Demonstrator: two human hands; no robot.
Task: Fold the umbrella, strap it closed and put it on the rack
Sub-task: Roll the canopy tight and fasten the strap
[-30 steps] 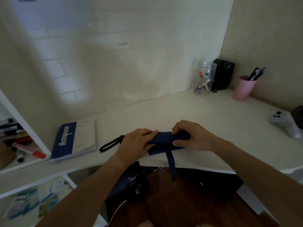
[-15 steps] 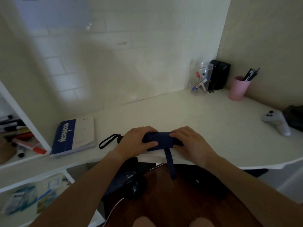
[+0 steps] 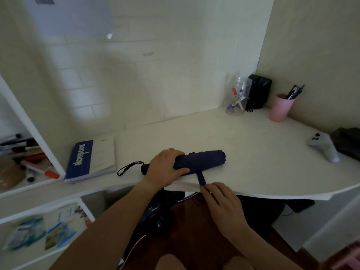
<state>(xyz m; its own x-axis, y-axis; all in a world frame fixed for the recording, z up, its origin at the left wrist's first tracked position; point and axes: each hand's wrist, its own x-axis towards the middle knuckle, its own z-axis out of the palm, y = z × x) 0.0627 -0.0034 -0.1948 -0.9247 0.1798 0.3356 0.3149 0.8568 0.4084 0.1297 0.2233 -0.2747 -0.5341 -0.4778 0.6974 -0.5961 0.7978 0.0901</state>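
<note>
A folded navy umbrella [image 3: 204, 159] lies rolled up near the front edge of the white desk [image 3: 243, 149], its black handle and wrist loop [image 3: 128, 168] pointing left. My left hand [image 3: 165, 168] grips the roll at its handle end. The umbrella's closing strap [image 3: 200, 178] hangs loose over the desk edge. My right hand [image 3: 220, 199] pinches the strap's free end just below the edge. The white rack [image 3: 39, 149] stands at the left.
A blue notebook [image 3: 91, 158] lies left of the umbrella. A clear jar of markers [image 3: 237, 98], a black speaker [image 3: 258, 94] and a pink pen cup [image 3: 280, 108] sit in the back corner. A grey controller [image 3: 323, 147] is at the right. The rack's shelves hold markers.
My right hand left the umbrella roll and dropped to the hanging strap, taking hold of its end. The roll's right half is now uncovered. The left hand stays on the roll.
</note>
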